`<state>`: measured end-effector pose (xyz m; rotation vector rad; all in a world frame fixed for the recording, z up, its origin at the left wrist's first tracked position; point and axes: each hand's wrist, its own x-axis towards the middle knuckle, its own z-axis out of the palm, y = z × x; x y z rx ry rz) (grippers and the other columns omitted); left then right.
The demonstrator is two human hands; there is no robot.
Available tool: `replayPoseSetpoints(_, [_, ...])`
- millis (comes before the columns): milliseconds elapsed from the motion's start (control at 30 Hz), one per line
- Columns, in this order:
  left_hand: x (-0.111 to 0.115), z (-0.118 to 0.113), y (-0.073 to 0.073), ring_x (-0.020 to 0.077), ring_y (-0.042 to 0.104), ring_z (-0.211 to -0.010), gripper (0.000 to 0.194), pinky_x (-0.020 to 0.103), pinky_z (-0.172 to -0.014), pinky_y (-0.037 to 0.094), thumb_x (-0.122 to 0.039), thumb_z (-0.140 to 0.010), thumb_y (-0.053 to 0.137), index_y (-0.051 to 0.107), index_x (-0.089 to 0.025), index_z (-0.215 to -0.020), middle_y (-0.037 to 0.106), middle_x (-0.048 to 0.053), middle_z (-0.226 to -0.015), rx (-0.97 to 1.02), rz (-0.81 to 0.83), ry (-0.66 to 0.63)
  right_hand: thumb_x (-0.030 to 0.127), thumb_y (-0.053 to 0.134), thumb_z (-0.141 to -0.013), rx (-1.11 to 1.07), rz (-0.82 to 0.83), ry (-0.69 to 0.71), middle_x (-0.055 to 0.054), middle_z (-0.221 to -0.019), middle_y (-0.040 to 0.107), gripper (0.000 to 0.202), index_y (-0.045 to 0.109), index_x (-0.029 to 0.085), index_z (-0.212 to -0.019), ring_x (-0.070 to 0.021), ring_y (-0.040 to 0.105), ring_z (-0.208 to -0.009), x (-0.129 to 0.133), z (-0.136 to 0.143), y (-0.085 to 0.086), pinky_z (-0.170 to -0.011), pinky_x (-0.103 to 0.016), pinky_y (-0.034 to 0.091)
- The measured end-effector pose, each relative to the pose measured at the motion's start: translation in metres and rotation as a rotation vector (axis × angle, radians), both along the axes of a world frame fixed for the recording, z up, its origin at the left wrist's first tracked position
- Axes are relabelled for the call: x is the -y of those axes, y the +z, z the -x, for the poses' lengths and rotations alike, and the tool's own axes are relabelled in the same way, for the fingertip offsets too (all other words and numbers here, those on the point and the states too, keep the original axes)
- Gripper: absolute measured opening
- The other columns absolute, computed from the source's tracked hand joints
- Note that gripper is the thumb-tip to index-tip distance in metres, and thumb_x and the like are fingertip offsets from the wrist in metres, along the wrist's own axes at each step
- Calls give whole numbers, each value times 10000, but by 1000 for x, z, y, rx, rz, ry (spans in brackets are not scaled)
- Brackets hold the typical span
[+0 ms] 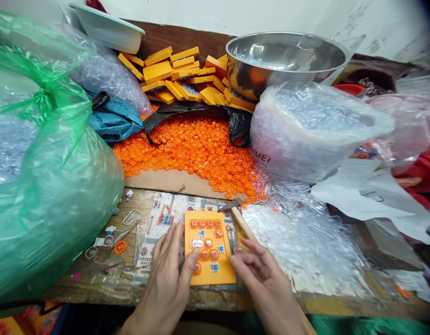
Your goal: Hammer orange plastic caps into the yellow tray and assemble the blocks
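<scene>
A yellow panel (pixel 212 276) lies flat near the table's front edge, with several orange caps (pixel 210 224) and small blue-and-white square pieces (pixel 214 267) on its face. My left hand (pixel 171 274) holds the panel's left side, its fingers along the edge and its thumb over an orange cap near the lower left. At the right edge is my right hand (pixel 262 274), fingers curled and thumb near the index finger in a loose pinch. Whatever is between those fingertips is too small to make out. Beyond the panel, a hammer (pixel 245 225) rests on the table, its head close to the upper right corner.
A heap of orange caps (pixel 187 139) spreads behind the panel, below stacked yellow panels (pixel 180 77). Clear plastic pieces (pixel 298 237) cover the table's right side, under a full white bag (pixel 288 135). A bulging green bag (pixel 68 200) stands left. A steel bowl (pixel 288 60) sits behind.
</scene>
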<state>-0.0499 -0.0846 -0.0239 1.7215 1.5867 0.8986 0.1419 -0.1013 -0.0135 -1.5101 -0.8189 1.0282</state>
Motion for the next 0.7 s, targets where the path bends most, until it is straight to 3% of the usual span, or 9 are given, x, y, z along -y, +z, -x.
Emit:
replayPoseSetpoints(100, [-2,-9,0,313,350,-1407,531,580,-1157,276,-360,-954,468,343,-187,-1440,406,171,-1506,119,96,-18,436,808,-675,-18,-28,-13,15,-675,675,426,624,206,-983,-171,702,-705,-6,10,-8,-743,-294,595])
replayPoseSetpoints(167, [-3,-16,2,299,347,-1410,568,531,-1153,314,-371,-934,505,318,-205,-1445,376,161,-1526,311,152,28,416,820,-665,-19,-32,-11,6,-687,686,389,650,198,-938,-168,703,-702,-8,12,-7,-738,-292,597])
replayPoseSetpoints(300, [-5,-27,15,293,516,-1293,809,402,-1000,524,-297,-816,667,194,-254,-1472,299,160,-1564,840,250,153,407,794,-705,-2,-11,36,-62,-814,754,340,737,176,-948,-200,722,-747,-6,7,-2,-704,-305,610])
replayPoseSetpoints(367, [-5,-29,24,300,600,-1197,946,389,-937,567,-246,-732,748,172,-241,-1482,378,181,-1519,1021,393,150,420,746,-761,14,-10,46,-74,-861,764,345,745,185,-1014,-207,727,-763,-4,6,-1,-696,-311,613])
replayPoseSetpoints(467, [-4,-27,34,326,616,-1168,984,415,-960,551,-238,-671,810,241,-185,-1472,551,196,-1381,1134,570,85,436,713,-788,51,-38,56,-75,-869,764,330,755,201,-1016,-214,727,-786,-2,7,-4,-712,-322,612])
replayPoseSetpoints(600, [-2,-20,35,330,604,-1185,929,405,-968,547,-239,-674,825,308,-180,-1443,572,189,-1362,1153,617,48,394,741,-753,117,-107,102,-74,-1018,746,216,788,249,-907,-245,683,-992,-1,8,-7,-899,-368,554])
replayPoseSetpoints(700, [-1,-17,32,334,608,-1179,912,417,-959,552,-224,-689,823,302,-175,-1436,583,198,-1344,1184,613,4,357,755,-739,118,-136,103,-57,-943,742,221,785,262,-937,-223,687,-937,1,9,-7,-875,-341,559])
